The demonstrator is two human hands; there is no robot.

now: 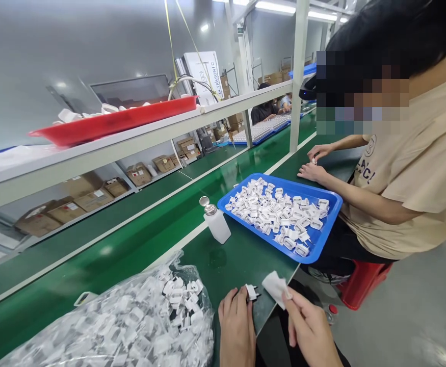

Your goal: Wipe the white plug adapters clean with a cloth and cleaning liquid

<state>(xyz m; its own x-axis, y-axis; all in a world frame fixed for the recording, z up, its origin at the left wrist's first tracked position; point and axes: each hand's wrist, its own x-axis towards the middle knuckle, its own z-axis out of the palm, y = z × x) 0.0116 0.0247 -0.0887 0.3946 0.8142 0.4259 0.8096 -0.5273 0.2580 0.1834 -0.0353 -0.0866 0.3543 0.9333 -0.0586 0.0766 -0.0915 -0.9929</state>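
Note:
At the near edge of the green workbench, my left hand is closed around a white plug housing whose metal pins point right. Just right of it, my right hand pinches a folded white cloth or wipe between thumb and fingers. The wipe hangs apart from the plug. Left of my hands lies a clear plastic bag full of white plug housings. Beyond my hands a blue tray carries many similar plug housings.
A white pump bottle with its lid up stands beside the tray. One co-worker sits at the right on a red stool, hands at the bench. A red tray rests on the shelf above. Cardboard boxes line the back.

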